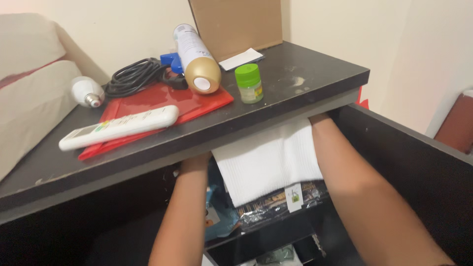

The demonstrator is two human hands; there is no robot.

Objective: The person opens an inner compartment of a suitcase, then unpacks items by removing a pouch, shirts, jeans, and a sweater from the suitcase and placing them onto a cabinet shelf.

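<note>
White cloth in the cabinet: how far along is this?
Done: the cabinet door stands open. In hand: both forearms reach in under the dark top, either side of the white folded cloth; both hands are hidden, so grip is unclear. Left: the cloth lies half out over the shelf clutter.

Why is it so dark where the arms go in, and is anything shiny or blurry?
In the head view, the tabletop shades the space under it, hiding both hands; the spray can cap and remote gleam softly; the near right forearm looks slightly soft.
</note>
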